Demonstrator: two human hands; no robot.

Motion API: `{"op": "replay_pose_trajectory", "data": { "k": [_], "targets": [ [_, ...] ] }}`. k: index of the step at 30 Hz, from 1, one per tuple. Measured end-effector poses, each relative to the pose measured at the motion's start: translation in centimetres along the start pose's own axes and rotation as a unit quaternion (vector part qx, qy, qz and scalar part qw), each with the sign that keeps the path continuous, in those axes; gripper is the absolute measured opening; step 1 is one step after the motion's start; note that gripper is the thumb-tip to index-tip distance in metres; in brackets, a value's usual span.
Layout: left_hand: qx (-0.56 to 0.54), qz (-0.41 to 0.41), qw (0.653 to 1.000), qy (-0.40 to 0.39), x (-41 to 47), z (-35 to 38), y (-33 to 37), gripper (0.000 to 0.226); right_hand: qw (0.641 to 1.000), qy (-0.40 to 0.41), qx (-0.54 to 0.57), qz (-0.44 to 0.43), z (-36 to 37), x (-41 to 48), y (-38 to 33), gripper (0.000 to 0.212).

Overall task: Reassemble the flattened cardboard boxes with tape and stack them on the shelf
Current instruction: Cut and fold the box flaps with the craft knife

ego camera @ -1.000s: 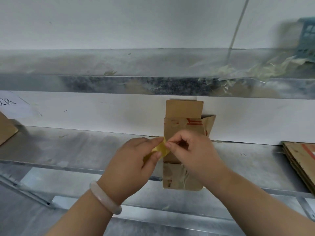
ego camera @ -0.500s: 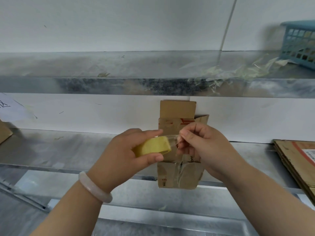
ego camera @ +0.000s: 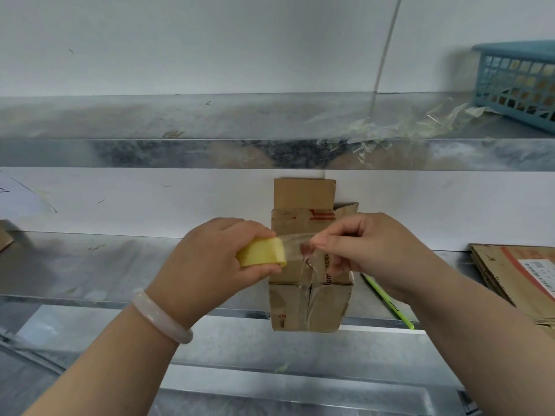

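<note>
Left hand: we grip the yellow tape roll, fingers curled around it.
Right hand: we pinch the clear strip by its free end, just beside the roll.
Box: behind both hands, on the shelf.
Technique: we'd pull taut and straight, long enough to span the seam under our right hand.

Your tape roll is pale yellow, its strip clear and glossy, and your bracelet is milky white. The box is plain brown cardboard with red print near the top; the flattened stack is the same brown with a red band and 1 white label. The shelf is mottled grey metal, the basket teal lattice, the pen lime green, the wall white.
</note>
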State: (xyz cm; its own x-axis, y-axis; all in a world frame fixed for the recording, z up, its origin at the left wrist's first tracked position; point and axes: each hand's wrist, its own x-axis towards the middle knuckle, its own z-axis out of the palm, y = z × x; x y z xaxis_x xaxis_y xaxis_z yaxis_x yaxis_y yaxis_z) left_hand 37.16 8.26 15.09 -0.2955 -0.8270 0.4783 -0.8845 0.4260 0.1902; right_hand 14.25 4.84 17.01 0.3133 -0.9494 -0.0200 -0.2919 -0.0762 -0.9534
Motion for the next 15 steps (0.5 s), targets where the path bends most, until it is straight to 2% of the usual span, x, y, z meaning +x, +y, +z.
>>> {"op": "replay_pose_trajectory", "data": {
  "k": [2, 4, 8, 10, 13, 15],
  "targets": [
    [0.046, 0.005, 0.999, -0.009, 0.0, 0.2, -0.3, 0.057, 1.0, -0.001, 0.015, -0.013, -0.5, -0.4, -0.3, 0.009],
    [0.038, 0.004, 0.999, -0.012, -0.3, 0.2, -0.7, 0.056, 1.0, 0.009, 0.023, -0.017, -1.0, -0.7, -0.1, 0.01],
    [-0.18, -0.053, 0.982, -0.006, -1.7, -0.4, -2.0, 0.053, 0.999, 0.021, 0.042, 0.016, -1.9, -1.3, 1.0, 0.01],
    [-0.223, -0.045, 0.974, 0.006, -2.2, -0.2, -2.1, 0.047, 0.999, 0.017, 0.038, 0.034, -1.9, -1.6, 1.7, 0.01],
    [-0.229, -0.049, 0.972, -0.02, -2.5, 0.5, -1.7, 0.04, 0.997, 0.03, 0.042, 0.055, -1.8, -2.2, 2.8, 0.011],
    [-0.134, -0.044, 0.989, -0.045, -2.5, 1.0, -1.8, 0.041, 0.996, 0.051, 0.045, 0.061, -2.0, -2.5, 3.5, 0.013]
  ]
}}
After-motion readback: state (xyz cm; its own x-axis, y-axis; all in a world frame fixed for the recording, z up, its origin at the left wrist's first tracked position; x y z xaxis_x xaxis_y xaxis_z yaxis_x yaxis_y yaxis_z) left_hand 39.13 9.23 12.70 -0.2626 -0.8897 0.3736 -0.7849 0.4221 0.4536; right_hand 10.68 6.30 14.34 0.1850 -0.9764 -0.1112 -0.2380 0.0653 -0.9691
